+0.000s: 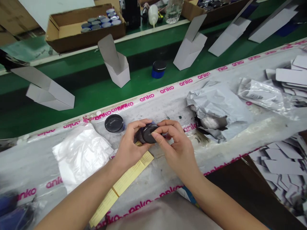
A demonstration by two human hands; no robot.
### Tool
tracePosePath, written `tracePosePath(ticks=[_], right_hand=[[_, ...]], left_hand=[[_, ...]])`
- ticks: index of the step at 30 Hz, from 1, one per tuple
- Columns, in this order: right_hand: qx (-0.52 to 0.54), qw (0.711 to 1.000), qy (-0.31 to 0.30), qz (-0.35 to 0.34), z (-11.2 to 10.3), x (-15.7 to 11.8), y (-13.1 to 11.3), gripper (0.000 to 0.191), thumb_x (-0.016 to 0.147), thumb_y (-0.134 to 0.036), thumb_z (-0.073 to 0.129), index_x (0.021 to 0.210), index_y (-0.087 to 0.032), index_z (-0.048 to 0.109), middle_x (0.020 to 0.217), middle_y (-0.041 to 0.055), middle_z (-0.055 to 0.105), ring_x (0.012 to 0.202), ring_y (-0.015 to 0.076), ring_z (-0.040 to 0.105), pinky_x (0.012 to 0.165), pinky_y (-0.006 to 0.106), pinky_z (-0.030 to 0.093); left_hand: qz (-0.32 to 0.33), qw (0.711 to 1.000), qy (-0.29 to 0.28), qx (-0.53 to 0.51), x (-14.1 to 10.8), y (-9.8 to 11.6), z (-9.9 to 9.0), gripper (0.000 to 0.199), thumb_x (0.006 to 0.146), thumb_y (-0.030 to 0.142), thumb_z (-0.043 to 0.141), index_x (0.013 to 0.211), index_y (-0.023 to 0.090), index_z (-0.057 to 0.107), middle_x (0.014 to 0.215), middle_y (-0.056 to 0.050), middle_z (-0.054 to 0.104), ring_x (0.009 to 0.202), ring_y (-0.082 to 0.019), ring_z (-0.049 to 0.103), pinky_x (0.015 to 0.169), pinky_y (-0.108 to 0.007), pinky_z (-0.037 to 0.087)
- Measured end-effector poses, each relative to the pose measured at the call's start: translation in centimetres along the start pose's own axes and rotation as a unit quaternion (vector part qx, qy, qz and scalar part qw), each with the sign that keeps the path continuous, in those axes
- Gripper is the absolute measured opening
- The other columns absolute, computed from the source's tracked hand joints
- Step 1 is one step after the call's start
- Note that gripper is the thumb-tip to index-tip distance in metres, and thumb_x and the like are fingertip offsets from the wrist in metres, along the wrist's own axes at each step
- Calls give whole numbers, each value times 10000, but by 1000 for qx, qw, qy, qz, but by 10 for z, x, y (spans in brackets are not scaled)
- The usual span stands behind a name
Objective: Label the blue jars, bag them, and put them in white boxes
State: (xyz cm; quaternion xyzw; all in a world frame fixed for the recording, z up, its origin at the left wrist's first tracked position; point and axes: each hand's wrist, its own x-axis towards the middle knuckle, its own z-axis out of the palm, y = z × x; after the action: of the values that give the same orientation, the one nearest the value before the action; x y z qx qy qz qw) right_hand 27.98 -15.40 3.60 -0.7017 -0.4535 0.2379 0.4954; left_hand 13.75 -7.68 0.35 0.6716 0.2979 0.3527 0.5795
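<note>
Between both hands, a small blue jar with a black lid (149,133) is held tilted over the table. My left hand (131,145) wraps around its left side, thumb below and fingers above. On the other side, my right hand (176,140) presses its thumb on the lid, with the fingers curled at the rim. Left of my hands stands another black-lidded jar (114,123). Beneath my left hand lies a strip of yellow paper labels (129,177). A crumpled white plastic bag (80,153) rests beside my left forearm.
Beyond the table edge runs a green conveyor belt (144,54) bearing several open white boxes (117,70) and one blue jar (158,69). A cardboard tray (83,30) of jars stands behind it. To the right lie a torn grey bag (220,105) and stacked white cards (292,76).
</note>
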Motion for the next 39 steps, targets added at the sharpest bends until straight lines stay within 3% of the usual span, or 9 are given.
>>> tracePosePath(ticks=[9, 14, 18, 22, 28, 31, 34, 37, 39], right_hand=[[-1, 999, 30, -38, 6, -1, 5, 45, 926, -239, 636, 887, -257, 622, 1045, 69, 639, 1030, 236, 628, 811, 385, 521], [132, 988, 7, 85, 6, 8, 13, 166, 911, -370, 668, 961, -261, 553, 998, 34, 647, 933, 206, 634, 745, 347, 514], [113, 987, -43, 110, 4, 19, 14, 370, 771, -386, 801, 1035, -259, 576, 1003, 22, 649, 801, 181, 601, 670, 326, 492], [148, 976, -76, 141, -4, 25, 16, 320, 882, -543, 658, 1009, -258, 587, 804, 0, 628, 594, 161, 566, 536, 311, 478], [-51, 978, -193, -68, -4, 44, 47, 550, 779, -470, 749, 1280, -291, 610, 1261, 108, 703, 1044, 334, 716, 803, 442, 607], [-140, 972, -160, -102, -2, 56, 58, 486, 845, -536, 665, 1271, -309, 610, 1171, 107, 737, 898, 345, 741, 688, 460, 603], [-244, 954, -85, -152, -1, 61, 57, 574, 917, -573, 562, 1389, -246, 544, 1166, 182, 711, 960, 414, 711, 727, 526, 581], [-313, 920, -9, -234, 6, 54, 36, 596, 987, -489, 501, 1479, -154, 466, 1252, 241, 643, 1128, 459, 632, 889, 603, 525], [-294, 905, 9, -306, 16, 41, 13, 500, 1009, -391, 517, 1448, -153, 493, 1268, 227, 632, 1150, 424, 619, 930, 590, 512]], left_hand=[[2, 1000, -2, 0, -1, -2, 0, 515, 808, 121, 809, 1174, 294, 489, 1385, -63, 646, 1324, -238, 618, 1113, -473, 517], [-13, 1000, 0, -1, 0, 0, -1, 533, 784, 158, 838, 1160, 285, 483, 1373, -72, 653, 1305, -243, 629, 1096, -468, 526], [-18, 1000, 4, 3, 4, 0, 0, 487, 793, 162, 822, 1123, 274, 482, 1353, -77, 657, 1282, -245, 640, 1089, -467, 518], [-39, 998, -6, 47, 7, 11, 2, 534, 762, 135, 816, 1167, 270, 496, 1317, -74, 673, 1225, -265, 667, 1056, -461, 532], [-82, 963, -112, 233, 1, 68, -34, 659, 853, 131, 694, 1457, 276, 473, 1378, -111, 673, 1253, -323, 657, 1032, -471, 552], [0, 970, 69, 232, -6, 92, -87, 243, 913, 200, 664, 1140, 286, 672, 1165, -35, 753, 1091, -225, 717, 1000, -379, 562], [77, 873, 423, 228, 2, 86, -161, 453, 808, 237, 779, 1218, 258, 589, 1354, -92, 638, 1305, -252, 594, 1112, -397, 475], [-55, 819, 547, 163, 23, 58, -224, 747, 774, 280, 825, 1417, 257, 446, 1630, -146, 386, 1548, -283, 327, 1249, -431, 302], [-95, 824, 544, 129, 37, 39, -248, 786, 808, 319, 802, 1479, 235, 400, 1663, -184, 335, 1573, -311, 283, 1249, -457, 298]])
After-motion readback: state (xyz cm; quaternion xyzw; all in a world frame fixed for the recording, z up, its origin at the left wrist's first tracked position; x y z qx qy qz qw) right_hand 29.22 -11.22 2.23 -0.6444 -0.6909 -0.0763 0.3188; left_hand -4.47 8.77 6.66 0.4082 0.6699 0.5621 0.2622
